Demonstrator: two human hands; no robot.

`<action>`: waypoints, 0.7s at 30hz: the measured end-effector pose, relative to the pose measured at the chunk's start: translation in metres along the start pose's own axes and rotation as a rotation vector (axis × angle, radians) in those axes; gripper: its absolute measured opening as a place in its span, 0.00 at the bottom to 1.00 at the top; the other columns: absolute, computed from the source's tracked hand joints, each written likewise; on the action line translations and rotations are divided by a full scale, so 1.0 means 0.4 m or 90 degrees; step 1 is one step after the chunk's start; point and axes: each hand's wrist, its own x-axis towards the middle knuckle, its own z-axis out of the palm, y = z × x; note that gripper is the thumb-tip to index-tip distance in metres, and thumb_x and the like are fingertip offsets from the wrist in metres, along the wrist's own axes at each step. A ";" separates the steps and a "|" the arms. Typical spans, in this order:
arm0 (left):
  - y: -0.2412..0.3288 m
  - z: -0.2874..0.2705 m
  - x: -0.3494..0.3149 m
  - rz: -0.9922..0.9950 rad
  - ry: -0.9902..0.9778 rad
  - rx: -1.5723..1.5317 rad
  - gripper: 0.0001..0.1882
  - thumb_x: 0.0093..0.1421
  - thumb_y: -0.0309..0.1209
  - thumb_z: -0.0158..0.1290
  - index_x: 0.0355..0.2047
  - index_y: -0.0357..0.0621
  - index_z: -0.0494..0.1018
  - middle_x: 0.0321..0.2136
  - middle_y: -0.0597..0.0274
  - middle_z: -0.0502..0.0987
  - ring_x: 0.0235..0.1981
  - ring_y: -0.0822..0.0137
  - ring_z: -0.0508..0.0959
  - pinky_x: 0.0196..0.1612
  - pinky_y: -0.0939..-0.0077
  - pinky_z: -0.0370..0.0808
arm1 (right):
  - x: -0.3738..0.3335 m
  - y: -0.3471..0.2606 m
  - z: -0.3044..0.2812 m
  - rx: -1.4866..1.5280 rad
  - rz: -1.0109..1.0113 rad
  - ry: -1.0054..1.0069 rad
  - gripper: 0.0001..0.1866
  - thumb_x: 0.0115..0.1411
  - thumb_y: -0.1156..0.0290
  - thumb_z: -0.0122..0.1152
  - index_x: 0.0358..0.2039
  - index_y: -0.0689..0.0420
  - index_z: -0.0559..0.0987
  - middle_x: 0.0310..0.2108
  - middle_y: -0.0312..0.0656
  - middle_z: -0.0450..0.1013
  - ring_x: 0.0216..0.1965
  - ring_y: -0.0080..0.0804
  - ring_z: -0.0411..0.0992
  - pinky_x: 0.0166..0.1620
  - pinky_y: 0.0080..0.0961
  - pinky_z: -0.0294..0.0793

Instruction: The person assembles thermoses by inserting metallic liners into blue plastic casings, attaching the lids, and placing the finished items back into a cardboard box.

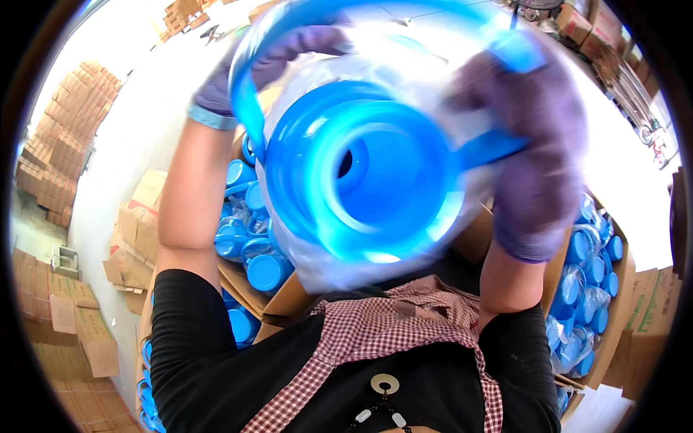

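Close in front of me is a round blue plastic container point(390, 173) with a ringed mouth and a dark hole inside. Clear plastic bagging point(317, 270) surrounds its sides. A blue handle point(245, 94) arches over its top, blurred by motion. My left hand point(289, 54), in a purple glove, curls its fingers at the upper left of the bagging, behind the handle. On the right side, my right hand point(534, 130), gloved alike and smeared, is closed around the blue handle near its right end. Its fingertips are hard to make out.
Below my arms stand open cardboard boxes point(242, 278) of bagged blue-capped items point(267, 273), with more blue items point(592, 267) boxed at the right. Flattened cartons point(141, 209) lean at the left. Stacked cardboard point(68, 137) rises beyond, and sealed cartons point(650, 317) stand at the far right.
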 end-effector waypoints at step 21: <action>-0.419 0.905 0.007 -0.007 0.065 -0.150 0.42 0.56 0.24 0.66 0.68 0.38 0.57 0.63 0.52 0.68 0.59 0.59 0.75 0.64 0.64 0.71 | -0.405 -0.374 -0.395 -0.406 0.263 0.489 0.20 0.65 0.56 0.67 0.44 0.61 0.80 0.31 0.36 0.74 0.31 0.20 0.69 0.36 0.18 0.70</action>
